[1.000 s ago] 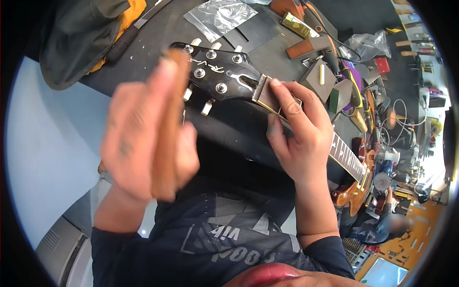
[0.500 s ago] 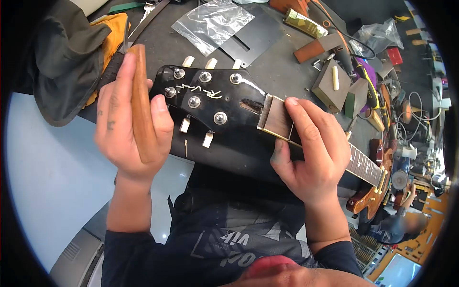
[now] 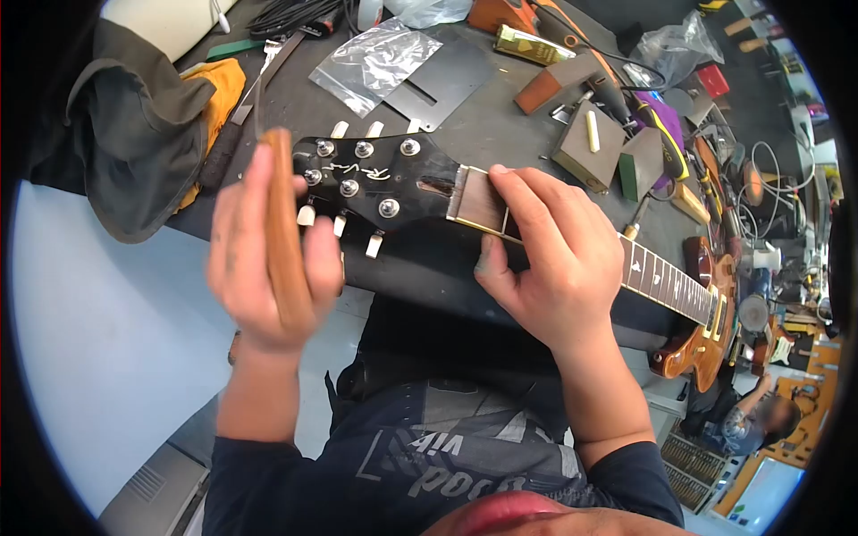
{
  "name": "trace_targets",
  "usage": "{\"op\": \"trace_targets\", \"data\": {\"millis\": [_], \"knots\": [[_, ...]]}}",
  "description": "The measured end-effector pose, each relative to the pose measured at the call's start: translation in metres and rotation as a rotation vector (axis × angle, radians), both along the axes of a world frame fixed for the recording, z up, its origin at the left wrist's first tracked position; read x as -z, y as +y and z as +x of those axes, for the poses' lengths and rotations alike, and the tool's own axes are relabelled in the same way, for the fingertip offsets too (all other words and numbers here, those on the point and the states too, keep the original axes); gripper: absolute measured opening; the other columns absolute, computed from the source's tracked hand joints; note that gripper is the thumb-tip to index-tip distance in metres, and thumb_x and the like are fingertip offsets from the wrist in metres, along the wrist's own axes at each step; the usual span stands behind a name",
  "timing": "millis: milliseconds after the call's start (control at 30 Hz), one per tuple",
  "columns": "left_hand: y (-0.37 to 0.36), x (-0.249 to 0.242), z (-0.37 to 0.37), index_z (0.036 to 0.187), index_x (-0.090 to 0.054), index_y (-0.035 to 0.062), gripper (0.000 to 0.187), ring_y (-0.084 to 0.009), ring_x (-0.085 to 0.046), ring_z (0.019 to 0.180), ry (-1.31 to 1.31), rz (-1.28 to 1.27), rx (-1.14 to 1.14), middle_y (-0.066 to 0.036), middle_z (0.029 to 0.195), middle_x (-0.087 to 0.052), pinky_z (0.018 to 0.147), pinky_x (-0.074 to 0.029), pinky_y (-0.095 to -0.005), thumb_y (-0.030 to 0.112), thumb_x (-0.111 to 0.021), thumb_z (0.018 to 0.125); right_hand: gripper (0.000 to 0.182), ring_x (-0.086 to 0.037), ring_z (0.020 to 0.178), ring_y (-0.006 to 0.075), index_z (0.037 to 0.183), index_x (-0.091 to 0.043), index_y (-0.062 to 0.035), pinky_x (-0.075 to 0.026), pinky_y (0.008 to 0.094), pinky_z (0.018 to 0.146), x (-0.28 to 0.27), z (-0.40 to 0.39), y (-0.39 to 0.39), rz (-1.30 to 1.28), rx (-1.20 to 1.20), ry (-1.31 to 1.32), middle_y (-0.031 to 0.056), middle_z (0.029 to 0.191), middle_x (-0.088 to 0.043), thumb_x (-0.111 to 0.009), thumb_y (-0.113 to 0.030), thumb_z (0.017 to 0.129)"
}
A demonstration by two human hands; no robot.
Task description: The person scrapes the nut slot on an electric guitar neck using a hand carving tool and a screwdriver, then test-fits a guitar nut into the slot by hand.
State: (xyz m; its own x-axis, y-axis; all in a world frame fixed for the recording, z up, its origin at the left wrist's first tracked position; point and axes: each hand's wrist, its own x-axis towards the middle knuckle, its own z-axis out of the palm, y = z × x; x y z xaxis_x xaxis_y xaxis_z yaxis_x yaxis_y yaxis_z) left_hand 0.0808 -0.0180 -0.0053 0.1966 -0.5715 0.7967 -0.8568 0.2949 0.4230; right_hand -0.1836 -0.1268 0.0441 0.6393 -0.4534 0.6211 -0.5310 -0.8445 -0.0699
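My left hand [image 3: 246,268], slightly blurred, is closed around a wooden-handled tool [image 3: 284,232]. The handle runs between thumb and index finger, and a thin metal part shows past its far end; the working end is hard to make out. Beside it lies the black headstock [image 3: 366,179] of an electric guitar, with metal tuner posts, pale tuner buttons and an open slot near the nut. My right hand [image 3: 563,259] grips the guitar neck [image 3: 478,198] just past the nut, fingers over the fretboard and thumb at the near edge. The brown guitar body [image 3: 702,344] extends to the right.
On the dark bench [image 3: 331,94] lie a plastic bag [image 3: 375,67], a grey plate [image 3: 451,80] and several blocks [image 3: 585,147]. Hand tools and cables crowd the right. A dark cloth [image 3: 134,134] hangs at the left edge. Another person [image 3: 755,420] is in the background.
My left hand and the wooden-handled tool have shifted right and nearer to me, now overlapping the headstock's end. The view has moved, so the guitar and right hand appear further left; the grip stays.
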Motion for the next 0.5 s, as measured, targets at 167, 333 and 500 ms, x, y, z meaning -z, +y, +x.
{"op": "trace_targets", "data": {"millis": [167, 333, 500], "knots": [[0.03, -0.022, -0.053, 0.155, -0.06, -0.021, 0.079, -0.0344, -0.071, 0.091, -0.062, 0.028, 0.279, -0.026, 0.114, -0.076, 0.078, -0.06, -0.044, 0.035, -0.08, 0.103, 0.055, -0.076, 0.093, 0.0265, 0.133, -0.08, -0.0053, -0.062, 0.04, 0.081, -0.002, -0.001, 0.002, 0.008, 0.005, 0.012, 0.0081, 0.119, -0.079, -0.086, -0.015, 0.079], [0.03, -0.018, -0.08, 0.149, -0.065, -0.02, 0.068, -0.0316, -0.065, 0.081, -0.092, 0.023, 0.366, -0.024, 0.111, -0.072, 0.07, -0.054, -0.0444, 0.026, -0.077, 0.1, 0.056, -0.078, 0.097, 0.0305, 0.136, -0.08, -0.0058, -0.063, 0.0423, 0.084, -0.003, -0.001, 0.005, 0.034, 0.026, 0.026, 0.0104, 0.121, -0.079, -0.087, -0.015, 0.081], [0.03, -0.012, -0.087, 0.147, -0.065, -0.0218, 0.069, -0.0325, -0.064, 0.079, -0.083, 0.065, 0.393, -0.024, 0.104, -0.071, 0.07, -0.054, -0.0458, 0.021, -0.079, 0.095, 0.054, -0.076, 0.093, 0.0261, 0.136, -0.08, -0.0058, -0.062, 0.0407, 0.081, 0.002, -0.001, 0.001, -0.014, 0.014, 0.02, 0.0077, 0.121, -0.078, -0.086, -0.017, 0.083]]}}
